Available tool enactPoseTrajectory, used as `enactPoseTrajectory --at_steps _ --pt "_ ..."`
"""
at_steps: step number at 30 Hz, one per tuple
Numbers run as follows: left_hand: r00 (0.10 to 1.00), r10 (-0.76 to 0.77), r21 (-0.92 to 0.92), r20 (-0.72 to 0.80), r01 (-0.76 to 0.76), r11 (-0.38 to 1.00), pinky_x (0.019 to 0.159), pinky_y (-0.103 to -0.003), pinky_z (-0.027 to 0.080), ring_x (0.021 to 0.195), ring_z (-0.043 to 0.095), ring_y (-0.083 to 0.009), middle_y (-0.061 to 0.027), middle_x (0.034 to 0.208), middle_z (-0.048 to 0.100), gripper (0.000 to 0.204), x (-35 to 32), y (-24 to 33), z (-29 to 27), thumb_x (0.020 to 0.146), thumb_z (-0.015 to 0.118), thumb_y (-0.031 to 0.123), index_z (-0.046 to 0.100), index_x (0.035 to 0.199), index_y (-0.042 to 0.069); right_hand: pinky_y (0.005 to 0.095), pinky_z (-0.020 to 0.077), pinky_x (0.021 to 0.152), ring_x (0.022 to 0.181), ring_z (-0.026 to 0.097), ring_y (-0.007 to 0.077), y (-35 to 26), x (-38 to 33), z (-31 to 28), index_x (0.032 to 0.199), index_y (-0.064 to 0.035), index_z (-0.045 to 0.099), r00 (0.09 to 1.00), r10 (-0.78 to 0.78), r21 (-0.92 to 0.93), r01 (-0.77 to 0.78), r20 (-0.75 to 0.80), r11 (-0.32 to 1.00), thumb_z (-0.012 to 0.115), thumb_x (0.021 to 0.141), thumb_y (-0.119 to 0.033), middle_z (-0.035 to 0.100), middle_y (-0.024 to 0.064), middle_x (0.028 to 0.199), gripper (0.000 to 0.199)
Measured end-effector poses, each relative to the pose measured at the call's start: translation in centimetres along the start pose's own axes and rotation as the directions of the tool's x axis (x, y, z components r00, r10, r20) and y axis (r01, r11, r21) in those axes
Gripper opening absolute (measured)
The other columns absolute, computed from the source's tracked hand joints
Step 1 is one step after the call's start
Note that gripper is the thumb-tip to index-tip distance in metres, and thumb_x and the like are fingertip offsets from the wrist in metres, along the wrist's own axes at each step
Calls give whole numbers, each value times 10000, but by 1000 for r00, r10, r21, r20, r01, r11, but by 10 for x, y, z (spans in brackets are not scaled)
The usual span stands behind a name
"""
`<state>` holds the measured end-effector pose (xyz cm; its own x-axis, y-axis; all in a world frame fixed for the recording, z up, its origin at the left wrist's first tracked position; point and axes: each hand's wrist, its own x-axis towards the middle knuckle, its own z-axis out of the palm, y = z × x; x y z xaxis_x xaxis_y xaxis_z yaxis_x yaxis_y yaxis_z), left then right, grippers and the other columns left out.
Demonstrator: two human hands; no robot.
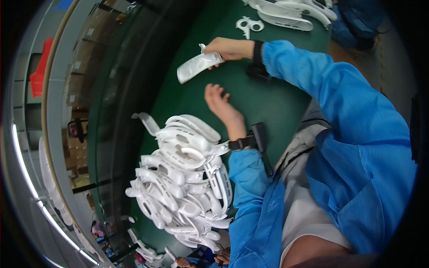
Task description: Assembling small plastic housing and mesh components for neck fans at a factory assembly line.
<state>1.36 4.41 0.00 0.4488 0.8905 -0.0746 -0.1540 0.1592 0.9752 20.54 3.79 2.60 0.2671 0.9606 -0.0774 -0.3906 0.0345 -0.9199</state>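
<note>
My right hand (225,48) is closed round one end of a white curved plastic part (196,67) with a glossy surface. It holds the part above the green table (178,100). Some of the fingers are hidden behind the part. Lower in the picture, my left hand (219,103) is open and holds nothing, its fingers loosely bent and apart from the part. A large heap of white moulded plastic parts (178,165), several with slots and oval openings, lies beside my left wrist.
A small white piece with two rings (249,25) and more white curved parts (286,20) lie on the table at the top. Another person's hands (183,262) show at the lower edge. Cardboard boxes (85,67) stand on shelving at the left.
</note>
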Motion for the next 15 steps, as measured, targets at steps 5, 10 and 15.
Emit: enactPoseTrajectory --at_steps 5,10,15 --pt "903 -274 -359 331 389 848 1025 -482 355 1171 490 -323 -162 1209 514 488 14 23 26 961 465 438 448 1229 31 233 537 618 713 665 140 13 -132 -14 1027 55 618 986 111 -107 -125 -126 986 602 919 -211 670 105 883 287" --pt "970 -72 -29 232 81 996 758 -389 518 851 642 -287 -215 996 633 370 20 37 56 919 378 104 423 1263 -26 206 480 523 594 595 99 12 -189 -29 852 9 617 936 22 -140 -75 -351 987 532 948 -348 644 74 769 380" --pt "695 -203 702 690 -573 422 796 -309 464 856 634 -218 -155 941 656 273 -5 89 75 898 501 122 584 1147 50 189 309 428 505 392 39 -5 -223 -85 813 -28 629 909 -156 -211 78 -387 974 481 969 -342 470 -13 610 381"
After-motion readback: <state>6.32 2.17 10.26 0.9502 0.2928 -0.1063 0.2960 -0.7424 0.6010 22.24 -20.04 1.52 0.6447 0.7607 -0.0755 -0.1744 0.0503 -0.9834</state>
